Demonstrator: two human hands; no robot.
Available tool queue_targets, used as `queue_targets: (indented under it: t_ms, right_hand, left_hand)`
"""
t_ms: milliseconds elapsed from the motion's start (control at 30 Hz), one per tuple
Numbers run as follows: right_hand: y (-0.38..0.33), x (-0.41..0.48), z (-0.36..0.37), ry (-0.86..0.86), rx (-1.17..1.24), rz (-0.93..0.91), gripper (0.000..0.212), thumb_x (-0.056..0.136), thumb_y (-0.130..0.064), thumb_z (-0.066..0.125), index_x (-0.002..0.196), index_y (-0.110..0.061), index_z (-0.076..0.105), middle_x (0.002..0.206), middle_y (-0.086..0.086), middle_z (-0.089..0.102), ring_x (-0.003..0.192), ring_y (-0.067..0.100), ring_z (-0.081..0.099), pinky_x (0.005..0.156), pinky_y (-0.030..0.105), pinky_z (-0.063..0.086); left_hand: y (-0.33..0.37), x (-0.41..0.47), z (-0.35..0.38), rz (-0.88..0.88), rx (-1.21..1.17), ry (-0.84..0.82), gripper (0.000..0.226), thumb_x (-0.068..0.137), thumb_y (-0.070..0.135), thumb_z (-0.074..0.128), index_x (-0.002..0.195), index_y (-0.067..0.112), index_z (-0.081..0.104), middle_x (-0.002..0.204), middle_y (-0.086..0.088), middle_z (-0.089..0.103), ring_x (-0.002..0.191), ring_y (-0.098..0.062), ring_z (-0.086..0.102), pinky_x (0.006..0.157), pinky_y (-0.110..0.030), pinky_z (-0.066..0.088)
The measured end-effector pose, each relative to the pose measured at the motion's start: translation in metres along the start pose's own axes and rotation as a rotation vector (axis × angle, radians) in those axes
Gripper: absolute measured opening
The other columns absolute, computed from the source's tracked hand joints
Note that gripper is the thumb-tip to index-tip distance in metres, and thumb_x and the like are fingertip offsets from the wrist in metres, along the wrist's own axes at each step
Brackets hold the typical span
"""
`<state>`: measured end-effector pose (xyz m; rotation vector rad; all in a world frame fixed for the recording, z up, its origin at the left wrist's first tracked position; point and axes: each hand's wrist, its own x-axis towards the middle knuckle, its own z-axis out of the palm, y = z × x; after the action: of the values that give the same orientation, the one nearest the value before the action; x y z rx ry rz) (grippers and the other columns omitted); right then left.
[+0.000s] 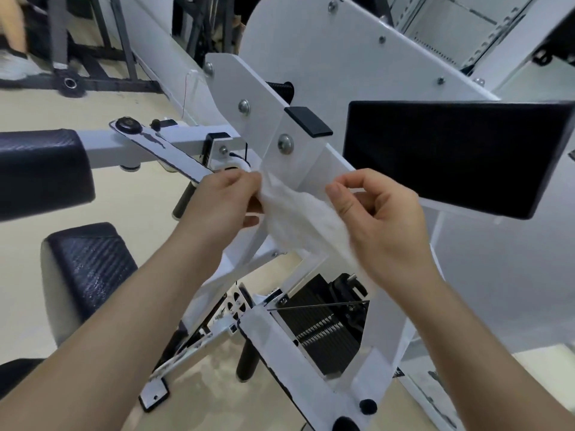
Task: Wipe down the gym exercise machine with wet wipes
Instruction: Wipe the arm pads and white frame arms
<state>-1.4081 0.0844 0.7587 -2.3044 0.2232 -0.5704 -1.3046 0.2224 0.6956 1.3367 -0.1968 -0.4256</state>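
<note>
- Wipe (298,219): white and crumpled, stretched in the air between both hands at centre. It hangs in front of a slanted white beam; whether it touches the beam cannot be told. Its lower tail trails down and right, under the right wrist.
- Left hand (224,200): forearm comes in from the near left and rises toward centre. The back of the hand faces up and the fingers are curled, with thumb and fingertips pinching the wipe's upper left corner.
- Right hand (382,219): forearm comes in from the near right. The knuckles are raised and the fingers bent inward, the thumb laid against the wipe's right edge and the forefinger hooked over it, a narrow pinch on the wipe.
- Machine (298,73): white bolted plates and beams that fill the middle and far right.
- Pad (451,157): black and rectangular, on the right, just beyond the right hand.
- Cushions (84,275): two, dark and textured, on the left.
- Weight stack (323,325): black plates, near centre, below the hands.
- Floor (140,219): beige.
</note>
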Motion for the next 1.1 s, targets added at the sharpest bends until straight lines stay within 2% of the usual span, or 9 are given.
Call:
queue_targets:
  t_ms: [133, 233, 333, 467, 533, 633, 800, 933, 1100]
  right_hand:
    - [-0.014, 0.013, -0.003, -0.069, 0.036, 0.006, 0.016, 0.092, -0.028, 0.065, 0.076, -0.026, 0.065, 0.044, -0.014, 0.045, 0.041, 0.004, 0.034, 0.043, 0.014, 0.025]
    - [-0.02, 0.028, -0.004, -0.09, 0.143, 0.013, 0.02, 0.091, -0.031, 0.065, 0.076, -0.019, 0.069, 0.052, 0.002, 0.058, 0.047, 0.008, 0.044, 0.044, 0.019, 0.032]
    - [-0.023, 0.034, -0.011, -0.16, 0.218, 0.059, 0.028, 0.079, -0.043, 0.068, 0.086, -0.017, 0.072, 0.07, 0.028, 0.059, 0.055, 0.022, 0.047, 0.047, 0.025, 0.035]
    - [-0.02, 0.033, -0.017, -0.192, -0.165, -0.038, 0.013, 0.077, -0.035, 0.081, 0.082, -0.028, 0.071, 0.069, -0.008, 0.057, 0.051, 0.001, 0.048, 0.048, 0.014, 0.035]
    - [-0.014, 0.032, -0.01, -0.051, -0.482, -0.106, 0.009, 0.087, -0.035, 0.073, 0.086, -0.026, 0.071, 0.069, -0.013, 0.057, 0.057, 0.002, 0.05, 0.051, 0.017, 0.034]
    - [-0.009, 0.031, 0.009, 0.209, -0.752, -0.23, 0.019, 0.094, -0.032, 0.064, 0.089, -0.015, 0.071, 0.077, -0.004, 0.057, 0.065, 0.015, 0.05, 0.052, 0.016, 0.026]
    - [0.004, 0.041, 0.027, 0.416, -0.777, -0.266, 0.026, 0.092, -0.025, 0.063, 0.073, -0.009, 0.069, 0.08, -0.001, 0.041, 0.071, 0.016, 0.04, 0.053, 0.014, 0.019]
    - [0.009, 0.046, 0.034, 0.457, -0.751, -0.252, 0.021, 0.091, -0.022, 0.062, 0.076, -0.011, 0.071, 0.072, -0.003, 0.045, 0.063, 0.015, 0.039, 0.051, 0.015, 0.015]
    - [0.005, 0.049, 0.027, 0.504, -0.605, -0.298, 0.013, 0.091, -0.015, 0.061, 0.089, -0.009, 0.072, 0.075, 0.004, 0.066, 0.061, 0.014, 0.052, 0.057, 0.019, 0.028]
  left_hand:
    - [0.002, -0.005, -0.006, 0.198, 0.004, -0.193, 0.029, 0.086, 0.021, 0.066, 0.114, 0.026, 0.064, 0.114, 0.004, 0.068, 0.108, -0.011, 0.064, 0.089, -0.03, 0.052]
    - [0.006, -0.009, -0.007, 0.236, 0.015, -0.489, 0.041, 0.079, 0.014, 0.071, 0.119, 0.016, 0.066, 0.111, -0.001, 0.072, 0.106, -0.015, 0.067, 0.088, -0.023, 0.051]
    - [0.012, -0.008, -0.009, 0.257, 0.077, -0.427, 0.03, 0.075, 0.018, 0.077, 0.105, 0.014, 0.073, 0.099, -0.002, 0.076, 0.096, -0.019, 0.071, 0.087, -0.031, 0.055]
    - [0.034, 0.0, -0.015, 0.294, 0.091, -0.275, 0.009, 0.092, 0.007, 0.06, 0.095, 0.009, 0.068, 0.07, 0.008, 0.067, 0.05, 0.004, 0.056, 0.049, -0.006, 0.041]
    - [0.036, 0.014, -0.012, 0.338, 0.227, -0.135, 0.016, 0.094, 0.002, 0.057, 0.094, 0.016, 0.066, 0.07, 0.006, 0.059, 0.043, 0.003, 0.048, 0.043, -0.009, 0.036]
    - [0.029, 0.036, 0.004, 0.516, 0.384, 0.135, 0.013, 0.085, 0.013, 0.059, 0.089, 0.025, 0.058, 0.078, 0.013, 0.058, 0.07, -0.004, 0.052, 0.066, -0.021, 0.043]
    - [0.012, 0.044, 0.023, 0.752, 0.579, 0.564, 0.014, 0.081, 0.016, 0.064, 0.092, 0.009, 0.059, 0.106, -0.009, 0.053, 0.099, -0.016, 0.045, 0.082, -0.022, 0.031]
    - [0.001, 0.028, 0.032, 0.753, 0.416, 0.383, 0.02, 0.087, 0.014, 0.055, 0.103, 0.01, 0.065, 0.097, 0.006, 0.06, 0.089, -0.017, 0.061, 0.081, -0.025, 0.049]
    - [-0.004, 0.026, 0.051, 0.748, 0.474, 0.165, 0.068, 0.096, 0.034, 0.059, 0.15, 0.004, 0.03, 0.149, -0.009, 0.043, 0.134, -0.022, 0.044, 0.107, -0.032, 0.04]
